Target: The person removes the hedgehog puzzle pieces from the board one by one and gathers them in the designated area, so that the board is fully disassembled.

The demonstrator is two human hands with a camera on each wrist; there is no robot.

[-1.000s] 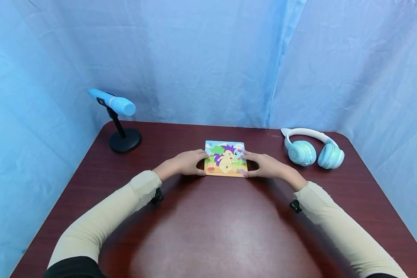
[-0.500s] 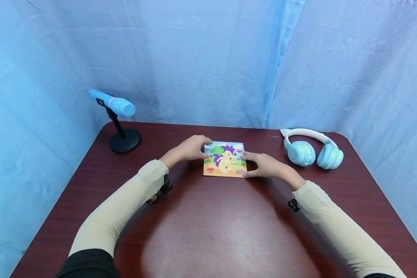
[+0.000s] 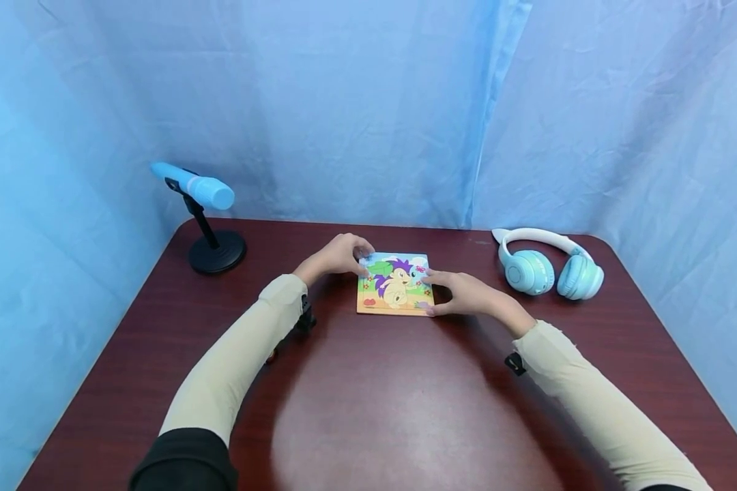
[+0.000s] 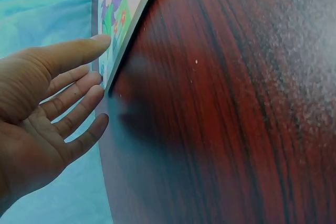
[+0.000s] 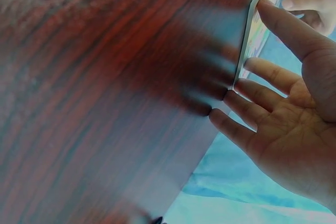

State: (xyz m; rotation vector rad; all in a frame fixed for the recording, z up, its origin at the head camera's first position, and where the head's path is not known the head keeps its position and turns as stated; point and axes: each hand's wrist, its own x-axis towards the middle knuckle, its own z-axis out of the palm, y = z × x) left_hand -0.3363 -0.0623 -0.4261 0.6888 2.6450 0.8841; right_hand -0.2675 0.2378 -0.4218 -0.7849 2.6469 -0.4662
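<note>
The right hand has stayed put, fingers straight against the puzzle's edge at three o'clock, thumb at the near corner. The left hand has slid from the nine o'clock edge up to the far corner at eleven, fingers loosely extended and touching it, so the grip is being rearranged. The puzzle, a cartoon hedgehog with purple spines, lies flat mid-table.

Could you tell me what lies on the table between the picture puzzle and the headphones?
In the head view, only the right hand, touching the picture puzzle's right edge; beyond it, bare table reaches the headphones.
</note>
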